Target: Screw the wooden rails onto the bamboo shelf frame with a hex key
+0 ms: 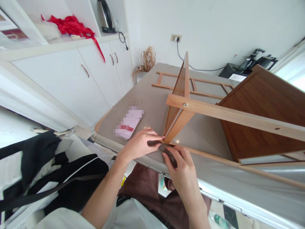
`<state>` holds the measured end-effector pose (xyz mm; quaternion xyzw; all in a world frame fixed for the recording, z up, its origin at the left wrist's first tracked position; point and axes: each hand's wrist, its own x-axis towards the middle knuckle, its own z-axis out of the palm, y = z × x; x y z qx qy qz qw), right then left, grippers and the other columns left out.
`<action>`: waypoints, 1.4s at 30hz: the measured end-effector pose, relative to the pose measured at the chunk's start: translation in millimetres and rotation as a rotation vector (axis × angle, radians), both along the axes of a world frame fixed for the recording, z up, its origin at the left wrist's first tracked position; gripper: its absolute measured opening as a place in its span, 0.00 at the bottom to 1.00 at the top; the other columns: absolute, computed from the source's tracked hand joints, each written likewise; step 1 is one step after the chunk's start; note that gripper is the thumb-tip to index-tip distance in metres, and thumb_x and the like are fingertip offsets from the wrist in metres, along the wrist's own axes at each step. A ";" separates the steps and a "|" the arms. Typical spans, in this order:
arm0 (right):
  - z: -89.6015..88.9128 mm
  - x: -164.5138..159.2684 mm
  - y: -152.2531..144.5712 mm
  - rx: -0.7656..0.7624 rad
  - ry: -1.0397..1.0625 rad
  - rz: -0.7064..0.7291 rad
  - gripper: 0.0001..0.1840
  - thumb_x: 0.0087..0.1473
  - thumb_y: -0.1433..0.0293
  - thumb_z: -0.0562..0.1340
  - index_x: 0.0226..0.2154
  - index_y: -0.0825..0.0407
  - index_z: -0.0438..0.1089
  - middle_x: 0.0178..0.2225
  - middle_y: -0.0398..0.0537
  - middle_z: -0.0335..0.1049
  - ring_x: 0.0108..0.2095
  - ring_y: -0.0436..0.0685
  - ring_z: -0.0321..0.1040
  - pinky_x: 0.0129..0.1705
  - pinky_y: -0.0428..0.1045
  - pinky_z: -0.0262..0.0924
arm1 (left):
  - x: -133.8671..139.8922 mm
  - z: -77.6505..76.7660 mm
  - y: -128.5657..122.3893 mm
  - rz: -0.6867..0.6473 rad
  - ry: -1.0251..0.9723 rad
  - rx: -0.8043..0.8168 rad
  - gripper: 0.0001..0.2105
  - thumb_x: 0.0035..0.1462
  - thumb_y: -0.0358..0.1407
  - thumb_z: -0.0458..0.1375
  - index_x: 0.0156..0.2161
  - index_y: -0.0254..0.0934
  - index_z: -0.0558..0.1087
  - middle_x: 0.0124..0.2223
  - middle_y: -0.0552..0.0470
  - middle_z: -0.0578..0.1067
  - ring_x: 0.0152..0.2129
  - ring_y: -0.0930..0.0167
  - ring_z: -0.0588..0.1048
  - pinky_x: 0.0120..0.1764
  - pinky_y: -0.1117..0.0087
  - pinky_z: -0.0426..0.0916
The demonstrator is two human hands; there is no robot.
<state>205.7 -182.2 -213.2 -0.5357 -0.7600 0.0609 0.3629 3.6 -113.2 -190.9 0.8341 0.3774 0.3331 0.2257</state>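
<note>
A partly assembled wooden frame stands on a table, with a wooden panel set between its rails. My left hand pinches the frame's near lower corner between thumb and fingers. Close beside it, my right hand is closed on a slim grey metal tool, apparently a hex key, its tip at that same corner. The fingers partly hide the tool. A bolt head shows in the upper rail. Left of my left hand lies a phone, and several small screws sit beyond it.
A wooden ladder-like frame lies farther back on the grey table. A large brown board leans at the right. Behind it is a black appliance with a cord. White cabinets and a dried plant stand at the left.
</note>
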 end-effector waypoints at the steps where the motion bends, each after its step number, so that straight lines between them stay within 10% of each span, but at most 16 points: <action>1: 0.9 1.2 -0.9 -0.010 0.012 0.005 0.10 0.64 0.70 0.61 0.48 0.49 0.71 0.42 0.51 0.68 0.44 0.59 0.67 0.48 0.56 0.66 | 0.0 0.2 0.0 -0.001 0.000 -0.001 0.14 0.61 0.29 0.61 0.51 0.42 0.79 0.39 0.52 0.81 0.38 0.69 0.73 0.46 0.66 0.70; 42: 4.6 5.5 -3.1 0.002 -0.058 0.061 0.07 0.67 0.76 0.55 0.44 0.50 0.64 0.39 0.49 0.67 0.41 0.58 0.64 0.45 0.55 0.63 | -0.6 -0.4 0.5 -0.006 -0.022 -0.007 0.15 0.61 0.29 0.61 0.52 0.43 0.79 0.40 0.52 0.81 0.38 0.69 0.74 0.45 0.67 0.70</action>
